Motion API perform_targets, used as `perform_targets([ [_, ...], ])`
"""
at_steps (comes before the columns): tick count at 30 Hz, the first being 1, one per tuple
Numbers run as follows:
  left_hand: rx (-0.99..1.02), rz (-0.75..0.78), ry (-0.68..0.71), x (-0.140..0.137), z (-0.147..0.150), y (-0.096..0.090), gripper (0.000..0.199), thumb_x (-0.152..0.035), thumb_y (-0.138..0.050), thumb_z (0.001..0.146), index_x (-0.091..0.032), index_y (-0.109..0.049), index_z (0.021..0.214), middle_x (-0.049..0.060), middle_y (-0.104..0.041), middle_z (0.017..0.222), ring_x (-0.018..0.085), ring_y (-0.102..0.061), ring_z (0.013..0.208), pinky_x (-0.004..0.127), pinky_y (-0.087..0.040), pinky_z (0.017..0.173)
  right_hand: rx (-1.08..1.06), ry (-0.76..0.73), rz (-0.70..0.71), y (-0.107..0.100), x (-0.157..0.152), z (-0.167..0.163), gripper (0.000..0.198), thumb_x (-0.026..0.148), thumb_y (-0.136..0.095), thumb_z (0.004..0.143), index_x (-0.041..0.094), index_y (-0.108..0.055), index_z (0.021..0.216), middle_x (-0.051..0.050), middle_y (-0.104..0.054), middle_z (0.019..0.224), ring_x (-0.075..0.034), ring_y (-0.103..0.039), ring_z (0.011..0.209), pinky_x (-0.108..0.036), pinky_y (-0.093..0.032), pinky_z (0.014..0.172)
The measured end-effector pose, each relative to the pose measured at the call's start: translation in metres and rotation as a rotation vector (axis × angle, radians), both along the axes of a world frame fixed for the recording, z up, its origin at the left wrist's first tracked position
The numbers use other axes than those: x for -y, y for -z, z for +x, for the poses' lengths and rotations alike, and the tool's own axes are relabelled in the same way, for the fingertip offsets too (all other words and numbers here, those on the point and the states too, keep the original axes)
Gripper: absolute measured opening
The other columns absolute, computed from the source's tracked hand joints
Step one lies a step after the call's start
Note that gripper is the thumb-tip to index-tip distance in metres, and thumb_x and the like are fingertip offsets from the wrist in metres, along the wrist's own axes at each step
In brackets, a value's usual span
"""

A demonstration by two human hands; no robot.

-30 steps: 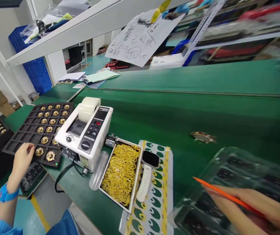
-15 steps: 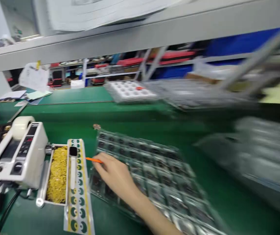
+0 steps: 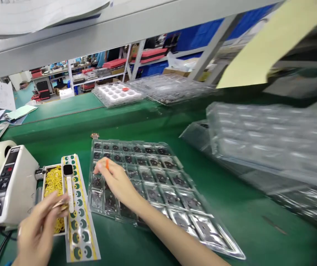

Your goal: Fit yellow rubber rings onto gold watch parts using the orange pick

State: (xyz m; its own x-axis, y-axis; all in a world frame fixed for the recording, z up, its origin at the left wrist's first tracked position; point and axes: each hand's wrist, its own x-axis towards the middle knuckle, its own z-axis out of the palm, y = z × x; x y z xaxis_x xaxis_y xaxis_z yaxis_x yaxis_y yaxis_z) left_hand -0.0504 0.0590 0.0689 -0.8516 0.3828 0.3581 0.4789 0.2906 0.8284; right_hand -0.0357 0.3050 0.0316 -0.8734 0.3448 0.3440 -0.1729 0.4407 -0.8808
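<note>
Left hand point(image 3: 38, 231) pinching a small gold part point(image 3: 59, 204) over the sticker strip point(image 3: 82, 236), right hand point(image 3: 116, 181) gripping an orange pen point(image 3: 107, 163) on the clear compartment tray point(image 3: 158, 184), green surface point(image 3: 230, 192), more trays point(image 3: 158, 87) beyond

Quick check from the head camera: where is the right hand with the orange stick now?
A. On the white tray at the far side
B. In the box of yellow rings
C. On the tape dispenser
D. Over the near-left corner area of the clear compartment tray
D: the right hand, holding the orange stick, rests on the clear compartment tray, to the right of the sticker strip.
</note>
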Motion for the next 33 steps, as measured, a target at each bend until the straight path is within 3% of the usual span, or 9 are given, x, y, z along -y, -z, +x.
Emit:
perform_targets([
  [3, 0.517, 0.110, 0.178, -0.036, -0.016, 0.015, 0.040, -0.046, -0.065, 0.085, -0.017, -0.068, 0.112, 0.008, -0.075, 0.092, 0.024, -0.073, 0.081, 0.036, -0.064, 0.071, 0.004, -0.021, -0.123, -0.006, -0.001, 0.006, 0.067, 0.064, -0.024, 0.100, 0.018, -0.065, 0.074, -0.006, -0.057, 0.074, -0.022, -0.059, 0.072, -0.033, -0.047, 0.066],
  [6, 0.776, 0.319, 0.189, -0.050, -0.034, 0.020, 0.038, -0.037, -0.073, 0.079, -0.018, -0.066, 0.111, 0.003, -0.073, 0.081, 0.024, -0.073, 0.083, 0.037, -0.060, 0.083, -0.011, -0.158, -0.280, -0.009, 0.007, 0.016, 0.067, 0.070, -0.030, 0.097, 0.018, -0.073, 0.093, -0.002, -0.052, 0.061, -0.018, -0.054, 0.055, -0.030, -0.046, 0.054],
  [8, 0.823, 0.437, 0.148, -0.049, -0.038, 0.019, 0.035, -0.028, -0.073, 0.077, -0.019, -0.065, 0.110, -0.002, -0.070, 0.074, 0.021, -0.072, 0.084, 0.037, -0.057, 0.089, -0.086, -0.261, -0.304, -0.009, 0.016, 0.022, 0.059, 0.066, -0.037, 0.098, 0.020, -0.073, 0.098, -0.002, -0.056, 0.062, -0.018, -0.056, 0.057, -0.029, -0.047, 0.055],
  [10, 0.834, 0.492, 0.124, -0.045, -0.037, 0.019, 0.035, -0.023, -0.072, 0.076, -0.020, -0.063, 0.109, -0.002, -0.071, 0.076, 0.020, -0.072, 0.086, 0.035, -0.056, 0.089, -0.151, -0.302, -0.241, -0.007, 0.026, 0.027, 0.044, 0.055, -0.045, 0.101, 0.022, -0.073, 0.091, -0.003, -0.062, 0.070, -0.018, -0.060, 0.065, -0.027, -0.049, 0.059],
  [14, 0.808, 0.517, 0.169, -0.041, -0.031, 0.020, 0.031, -0.021, -0.068, 0.079, -0.021, -0.062, 0.109, 0.005, -0.075, 0.096, 0.022, -0.071, 0.096, 0.035, -0.056, 0.088, -0.170, -0.269, -0.184, -0.001, 0.037, 0.031, 0.027, 0.039, -0.053, 0.101, 0.025, -0.070, 0.087, 0.000, -0.064, 0.075, -0.014, -0.061, 0.066, -0.022, -0.049, 0.057],
  [20, 0.788, 0.544, 0.248, -0.039, -0.028, 0.022, 0.024, -0.019, -0.065, 0.084, -0.024, -0.066, 0.107, 0.002, -0.076, 0.095, 0.018, -0.071, 0.097, 0.030, -0.057, 0.087, -0.189, -0.281, -0.184, 0.001, 0.037, 0.029, 0.019, 0.032, -0.055, 0.101, 0.027, -0.071, 0.094, 0.000, -0.068, 0.077, -0.014, -0.065, 0.068, -0.019, -0.055, 0.060],
  [24, 0.816, 0.558, 0.259, -0.037, -0.029, 0.019, 0.024, -0.019, -0.066, 0.085, -0.026, -0.068, 0.107, 0.001, -0.076, 0.094, 0.018, -0.071, 0.096, 0.028, -0.058, 0.083, -0.276, -0.340, 0.017, 0.003, 0.036, 0.031, 0.019, 0.022, -0.049, 0.103, 0.023, -0.068, 0.100, -0.003, -0.069, 0.085, -0.015, -0.067, 0.076, -0.021, -0.056, 0.063],
  [30, 0.907, 0.585, 0.175, -0.038, -0.032, 0.018, 0.026, -0.020, -0.071, 0.079, -0.024, -0.069, 0.105, 0.000, -0.075, 0.082, 0.015, -0.072, 0.087, 0.024, -0.056, 0.081, -0.490, -0.468, 0.767, 0.009, 0.030, 0.033, 0.034, 0.006, -0.030, 0.104, 0.008, -0.064, 0.110, -0.012, -0.071, 0.103, -0.024, -0.065, 0.102, -0.034, -0.058, 0.083],
  [33, 0.951, 0.579, 0.127, -0.038, -0.033, 0.021, 0.029, -0.019, -0.073, 0.077, -0.023, -0.070, 0.105, -0.004, -0.069, 0.069, 0.013, -0.071, 0.080, 0.024, -0.056, 0.080, -0.499, -0.478, 0.889, 0.008, 0.029, 0.032, 0.037, 0.004, -0.027, 0.104, 0.006, -0.064, 0.107, -0.012, -0.072, 0.102, -0.025, -0.067, 0.098, -0.036, -0.059, 0.080],
])
